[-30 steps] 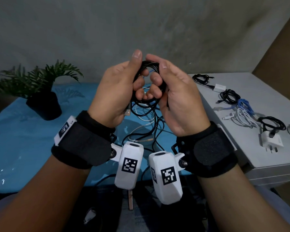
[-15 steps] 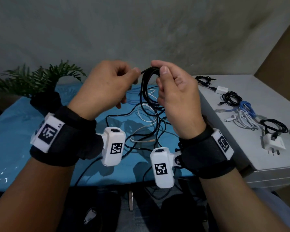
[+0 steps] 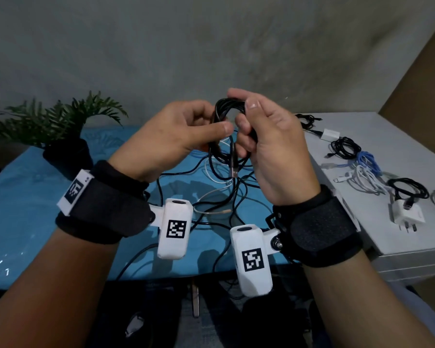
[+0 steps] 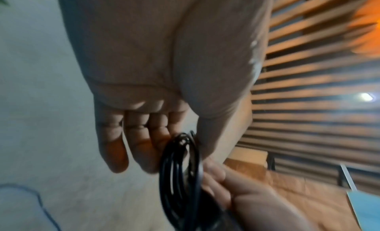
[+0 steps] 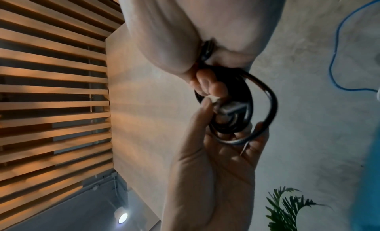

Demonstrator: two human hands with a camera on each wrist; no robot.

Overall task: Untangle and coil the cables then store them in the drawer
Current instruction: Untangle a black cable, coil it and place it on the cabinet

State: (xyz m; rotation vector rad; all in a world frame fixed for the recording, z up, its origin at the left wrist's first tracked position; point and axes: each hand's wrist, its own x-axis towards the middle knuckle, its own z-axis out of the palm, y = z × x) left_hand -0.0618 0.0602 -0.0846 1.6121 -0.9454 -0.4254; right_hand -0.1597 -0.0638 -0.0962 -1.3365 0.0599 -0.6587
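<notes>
The coiled black rubber cable (image 3: pixel 227 116) is held up above the blue-covered surface (image 3: pixel 35 209), between both hands. The right hand (image 3: pixel 269 146) has its grip clamped on the coil's side. The left hand (image 3: pixel 171 136) pinches the cable's plug end by thumb and fingers (image 5: pixel 205 107). Loose tangled black and white cables (image 3: pixel 211 197) lie beneath.

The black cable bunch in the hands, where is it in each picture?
Head: black cable coil top middle, between left hand and right hand.
Left wrist: coil bottom middle, edge-on.
Right wrist: coil right of middle, seen as a ring.
Shared landmark: the right hand's fingers gripping it.
</notes>
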